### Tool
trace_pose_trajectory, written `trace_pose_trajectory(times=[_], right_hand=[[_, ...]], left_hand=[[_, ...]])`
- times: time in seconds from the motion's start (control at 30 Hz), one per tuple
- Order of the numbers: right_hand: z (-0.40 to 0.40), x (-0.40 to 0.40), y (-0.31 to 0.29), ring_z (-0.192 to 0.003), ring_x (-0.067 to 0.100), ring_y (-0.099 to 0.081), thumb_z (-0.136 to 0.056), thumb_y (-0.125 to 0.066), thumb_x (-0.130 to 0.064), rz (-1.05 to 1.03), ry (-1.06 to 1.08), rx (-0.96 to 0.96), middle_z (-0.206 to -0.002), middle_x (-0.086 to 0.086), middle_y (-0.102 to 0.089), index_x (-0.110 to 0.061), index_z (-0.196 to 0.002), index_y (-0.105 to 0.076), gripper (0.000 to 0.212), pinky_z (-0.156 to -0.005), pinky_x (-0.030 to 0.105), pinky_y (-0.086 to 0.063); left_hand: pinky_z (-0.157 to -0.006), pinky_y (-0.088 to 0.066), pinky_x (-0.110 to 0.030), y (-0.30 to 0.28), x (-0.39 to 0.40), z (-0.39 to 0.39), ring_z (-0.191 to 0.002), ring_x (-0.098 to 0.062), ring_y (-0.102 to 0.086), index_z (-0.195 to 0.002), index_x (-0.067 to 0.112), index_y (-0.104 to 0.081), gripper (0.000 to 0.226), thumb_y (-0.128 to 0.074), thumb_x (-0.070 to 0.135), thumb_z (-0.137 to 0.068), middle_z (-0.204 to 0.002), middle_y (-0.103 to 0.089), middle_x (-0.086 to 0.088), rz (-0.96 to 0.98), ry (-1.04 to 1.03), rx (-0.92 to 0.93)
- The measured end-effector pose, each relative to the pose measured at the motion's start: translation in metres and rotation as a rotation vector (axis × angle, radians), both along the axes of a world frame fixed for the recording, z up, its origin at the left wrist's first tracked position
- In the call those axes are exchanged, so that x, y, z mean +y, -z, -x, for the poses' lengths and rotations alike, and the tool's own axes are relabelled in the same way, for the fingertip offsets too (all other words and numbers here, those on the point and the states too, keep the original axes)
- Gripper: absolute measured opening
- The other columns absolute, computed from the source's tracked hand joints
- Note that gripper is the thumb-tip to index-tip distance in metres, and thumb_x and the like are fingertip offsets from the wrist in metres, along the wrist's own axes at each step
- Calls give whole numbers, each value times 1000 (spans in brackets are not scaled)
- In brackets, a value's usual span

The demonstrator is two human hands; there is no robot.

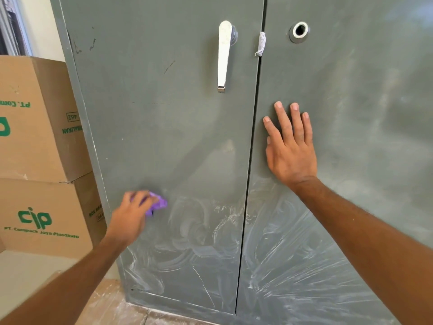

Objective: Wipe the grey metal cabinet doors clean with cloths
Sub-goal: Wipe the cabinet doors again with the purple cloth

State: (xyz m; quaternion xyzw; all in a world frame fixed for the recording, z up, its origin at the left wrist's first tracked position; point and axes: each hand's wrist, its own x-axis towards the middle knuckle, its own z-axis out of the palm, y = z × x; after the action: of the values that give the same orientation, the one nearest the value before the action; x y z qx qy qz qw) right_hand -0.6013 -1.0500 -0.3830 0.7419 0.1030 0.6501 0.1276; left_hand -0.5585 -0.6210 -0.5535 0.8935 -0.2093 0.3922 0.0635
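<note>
Your left hand (131, 214) presses a purple cloth (157, 203) against the left door (164, 137) of the grey cabinet, low and near its left edge, fingers closed over the cloth. Your right hand (290, 148) lies flat on the right door (351, 113), just right of the gap between the doors, fingers spread wide. White smears cover the lower part of both doors. Cardboard boxes (39, 160) are stacked to the left.

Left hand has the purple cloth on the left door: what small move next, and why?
Probably sweep the left hand and purple cloth down and right: white smears cover the left door just below it, while the right hand braces the right door.
</note>
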Motion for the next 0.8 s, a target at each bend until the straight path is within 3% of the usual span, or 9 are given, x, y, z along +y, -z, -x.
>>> trace_pose_trajectory(times=[0.07, 0.13, 0.27, 0.4, 0.5, 0.53, 0.67, 0.73, 0.8], right_hand=[[0, 1, -1, -152, 47, -29, -100, -49, -13, 3, 3, 4, -165, 20, -33, -10, -151, -49, 52, -125, 59, -22], [0, 1, 0, -152, 47, -29, -100, -49, -13, 3, 5, 1, -164, 20, -33, -10, -151, -49, 51, -125, 59, -22], [0, -1, 0, -151, 47, -29, -101, -48, -13, 3, 1, 0, -164, 20, -34, -10, -151, -49, 51, -125, 59, -22], [0, 1, 1, -152, 46, -29, -100, -50, -13, 2, -3, 2, -164, 20, -34, -10, -151, -50, 51, -125, 59, -22], [0, 0, 0, -152, 46, -29, -99, -51, -13, 4, -2, 6, -164, 19, -34, -10, -152, -49, 52, -125, 59, -22], [0, 0, -1, -152, 46, -28, -99, -51, -14, 5, 1, 5, -165, 19, -33, -10, -152, -49, 53, -125, 59, -22], [1, 1, 0, -152, 46, -28, -99, -51, -14, -4, -4, 8, -164, 19, -34, -10, -151, -49, 53, -125, 59, -22], [0, 2, -1, -151, 47, -30, -98, -52, -13, -1, -7, 1, -163, 20, -36, -10, -150, -51, 52, -124, 60, -24], [0, 2, -2, -150, 47, -33, -96, -53, -12, 1, -14, -9, -162, 20, -38, -10, -149, -53, 52, -123, 60, -27]], left_hand=[[-41, -56, -38, 19, 16, 3, -100, -31, -49, -120, 24, -59, 78, -84, -15, -57, -123, -53, 0, -86, 22, 99], [-46, -57, -40, -5, 17, 0, -100, -32, -49, -119, 20, -65, 73, -81, -18, -59, -123, -54, -2, 53, -36, 101], [-61, -55, -42, -72, -31, -3, -106, -37, -51, -118, 16, -71, 58, -66, -16, -69, -125, -60, -4, 261, -47, -141], [-64, -58, -39, -18, -55, 0, -101, -34, -50, -122, 28, -61, 53, -48, 2, -77, -122, -60, 1, -52, 120, -164], [-59, -59, -37, 5, -36, 4, -98, -31, -49, -124, 28, -56, 70, -68, -7, -65, -120, -62, 0, -394, 232, -94], [-58, -58, -36, -4, -37, 4, -98, -30, -49, -124, 28, -56, 77, -73, -10, -60, -121, -62, 1, -349, 205, -85], [-60, -58, -38, -54, -91, 15, -103, -30, -50, -126, 25, -69, 70, -66, -13, -67, -126, -58, 5, 184, 99, -126], [-63, -57, -37, -50, -116, 14, -99, -31, -51, -128, 25, -69, 63, -59, -9, -76, -125, -59, 6, 48, 195, -202], [-65, -58, -36, -21, -119, 6, -95, -32, -53, -132, 25, -63, 62, -48, -5, -80, -123, -61, 5, -277, 313, -234]])
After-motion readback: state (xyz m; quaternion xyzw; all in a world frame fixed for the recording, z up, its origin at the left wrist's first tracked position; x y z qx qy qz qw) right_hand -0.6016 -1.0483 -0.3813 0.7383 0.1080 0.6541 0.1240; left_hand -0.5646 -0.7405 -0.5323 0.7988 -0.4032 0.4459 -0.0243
